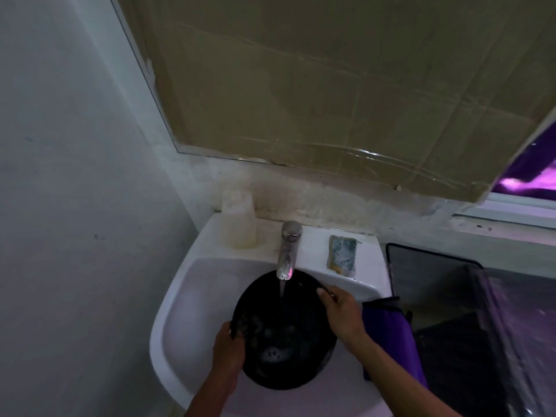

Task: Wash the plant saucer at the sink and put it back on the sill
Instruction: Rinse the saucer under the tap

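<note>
A round black plant saucer (pixel 285 335) is held over the white sink (pixel 192 296), tilted toward me. Water runs from the chrome tap (pixel 288 251) onto its inside, where foam and wet patches show. My left hand (pixel 228 347) grips the saucer's left rim, thumb inside. At the upper right rim, my right hand (pixel 340 311) holds on with fingers curled over the edge. The window sill (pixel 508 227) lies at the far right, under a window lit purple.
A cloudy plastic cup (pixel 239 221) stands on the sink's back ledge left of the tap. A soapy sponge (pixel 343 254) lies right of the tap. A purple cloth (pixel 388 332) hangs beside the sink. A dark bin (pixel 451 296) fills the right. Taped cardboard (pixel 346 85) covers the mirror.
</note>
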The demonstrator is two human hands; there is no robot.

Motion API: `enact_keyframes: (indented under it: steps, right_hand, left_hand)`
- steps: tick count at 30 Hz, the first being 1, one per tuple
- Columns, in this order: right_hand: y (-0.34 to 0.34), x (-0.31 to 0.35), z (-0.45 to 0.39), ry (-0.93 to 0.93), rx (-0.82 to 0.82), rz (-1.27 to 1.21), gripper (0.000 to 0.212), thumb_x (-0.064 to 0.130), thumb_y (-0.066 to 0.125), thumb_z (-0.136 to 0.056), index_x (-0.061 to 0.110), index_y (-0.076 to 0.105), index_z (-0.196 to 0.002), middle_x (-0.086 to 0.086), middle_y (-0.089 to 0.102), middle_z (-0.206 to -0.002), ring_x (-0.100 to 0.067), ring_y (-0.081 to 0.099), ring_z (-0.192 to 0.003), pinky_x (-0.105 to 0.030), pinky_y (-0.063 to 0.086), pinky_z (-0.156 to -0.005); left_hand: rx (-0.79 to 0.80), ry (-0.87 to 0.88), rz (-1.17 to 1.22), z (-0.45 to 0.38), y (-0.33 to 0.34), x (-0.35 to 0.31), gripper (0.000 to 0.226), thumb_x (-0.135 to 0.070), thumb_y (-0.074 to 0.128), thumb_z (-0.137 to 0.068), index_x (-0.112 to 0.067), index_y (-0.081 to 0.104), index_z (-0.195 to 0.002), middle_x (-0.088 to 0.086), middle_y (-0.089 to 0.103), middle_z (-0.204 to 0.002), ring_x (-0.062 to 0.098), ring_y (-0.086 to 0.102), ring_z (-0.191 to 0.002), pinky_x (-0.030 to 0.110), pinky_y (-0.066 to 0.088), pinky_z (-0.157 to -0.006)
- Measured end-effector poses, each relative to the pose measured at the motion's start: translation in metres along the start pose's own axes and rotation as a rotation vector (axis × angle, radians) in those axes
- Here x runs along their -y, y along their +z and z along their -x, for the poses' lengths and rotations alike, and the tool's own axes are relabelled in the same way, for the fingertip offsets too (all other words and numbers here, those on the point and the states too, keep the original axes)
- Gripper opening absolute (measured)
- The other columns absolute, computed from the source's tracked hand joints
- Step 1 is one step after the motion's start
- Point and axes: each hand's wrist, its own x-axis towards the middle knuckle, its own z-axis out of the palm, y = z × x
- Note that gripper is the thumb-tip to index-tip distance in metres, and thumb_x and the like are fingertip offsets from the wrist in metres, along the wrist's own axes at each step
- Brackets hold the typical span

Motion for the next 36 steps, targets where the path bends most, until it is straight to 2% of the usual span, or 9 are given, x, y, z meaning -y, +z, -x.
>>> enact_keyframes:
  steps: [3, 8, 13, 17, 20, 24, 27, 31, 36]
  right_hand:
    - [-0.004, 0.001, 0.011, 0.086, -0.023, 0.048, 0.025, 0.034, 0.059, -0.093, 0.024, 0.066, -0.071, 0.006, 0.068, -0.072, -0.012, 0.063, -0.070, -0.026, 0.047, -0.061]
    - [-0.014, 0.011, 0.028, 0.216, -0.094, 0.048, 0.028, 0.040, 0.065, -0.087, 0.021, 0.068, -0.066, 0.006, 0.068, -0.068, -0.013, 0.064, -0.068, -0.026, 0.046, -0.058]
    - [-0.027, 0.022, 0.039, 0.292, -0.154, 0.024, 0.029, 0.046, 0.069, -0.080, 0.020, 0.071, -0.068, 0.005, 0.071, -0.067, -0.013, 0.067, -0.065, -0.032, 0.056, -0.058]
    - [-0.036, 0.030, 0.045, 0.293, -0.180, 0.010, 0.033, 0.053, 0.071, -0.074, 0.020, 0.071, -0.069, 0.005, 0.073, -0.067, -0.013, 0.069, -0.066, -0.038, 0.060, -0.061]
    - [-0.041, 0.037, 0.049, 0.265, -0.232, 0.045, 0.035, 0.054, 0.072, -0.071, 0.020, 0.070, -0.067, 0.005, 0.072, -0.065, -0.015, 0.069, -0.067, -0.039, 0.058, -0.063]
    - [-0.041, 0.051, 0.063, 0.175, -0.308, 0.154, 0.033, 0.055, 0.072, -0.070, 0.023, 0.068, -0.067, 0.010, 0.070, -0.063, -0.008, 0.066, -0.065, -0.034, 0.055, -0.063]
    - [-0.044, 0.059, 0.074, 0.055, -0.349, 0.332, 0.029, 0.053, 0.068, -0.076, 0.026, 0.064, -0.070, 0.012, 0.067, -0.067, -0.013, 0.065, -0.068, -0.032, 0.050, -0.061]
    - [-0.053, 0.061, 0.084, -0.082, -0.432, 0.432, 0.015, 0.035, 0.068, -0.084, 0.022, 0.068, -0.093, 0.002, 0.073, -0.087, -0.020, 0.069, -0.080, -0.035, 0.055, -0.067]
    - [-0.067, 0.059, 0.094, -0.123, -0.581, 0.471, 0.012, 0.021, 0.068, -0.085, 0.021, 0.064, -0.096, -0.003, 0.073, -0.085, -0.029, 0.068, -0.078, -0.039, 0.053, -0.063]
  left_hand:
    - [0.066, -0.014, -0.087, 0.002, -0.002, -0.002, 0.026, -0.009, 0.046, -0.098, -0.007, 0.061, -0.119, 0.018, 0.065, -0.116, 0.029, 0.062, -0.101, 0.037, 0.052, -0.089]
    - [0.197, -0.072, -0.191, 0.009, -0.002, -0.007, 0.039, -0.009, 0.041, -0.097, -0.006, 0.052, -0.134, 0.016, 0.061, -0.128, 0.029, 0.061, -0.110, 0.037, 0.050, -0.097]
    - [0.360, -0.125, -0.200, 0.016, 0.005, -0.015, 0.034, -0.023, 0.044, -0.098, -0.007, 0.059, -0.124, 0.008, 0.066, -0.111, 0.022, 0.065, -0.096, 0.035, 0.055, -0.089]
    - [0.423, -0.137, -0.155, 0.016, 0.018, -0.018, 0.033, -0.013, 0.051, -0.093, -0.010, 0.057, -0.125, 0.013, 0.067, -0.114, 0.026, 0.066, -0.100, 0.042, 0.054, -0.094]
    - [0.524, -0.175, -0.131, 0.019, 0.028, -0.024, 0.039, -0.011, 0.052, -0.091, -0.016, 0.054, -0.130, 0.011, 0.068, -0.115, 0.026, 0.067, -0.099, 0.040, 0.057, -0.088]
    - [0.580, -0.189, -0.206, 0.029, 0.036, -0.035, 0.049, -0.027, 0.052, -0.096, -0.019, 0.039, -0.142, 0.003, 0.057, -0.123, 0.023, 0.059, -0.107, 0.031, 0.052, -0.077]
    - [0.594, -0.131, -0.224, 0.028, 0.042, -0.042, 0.061, -0.032, 0.053, -0.096, -0.024, 0.027, -0.151, 0.005, 0.048, -0.141, 0.026, 0.054, -0.119, 0.029, 0.051, -0.075]
    - [0.558, 0.012, -0.271, 0.024, 0.044, -0.060, 0.059, -0.032, 0.053, -0.097, -0.016, 0.032, -0.150, 0.010, 0.041, -0.151, 0.028, 0.046, -0.132, 0.040, 0.047, -0.104]
    - [0.551, 0.121, -0.289, 0.022, 0.043, -0.081, 0.062, -0.036, 0.053, -0.097, -0.018, 0.028, -0.151, 0.012, 0.039, -0.153, 0.025, 0.046, -0.134, 0.035, 0.041, -0.109]
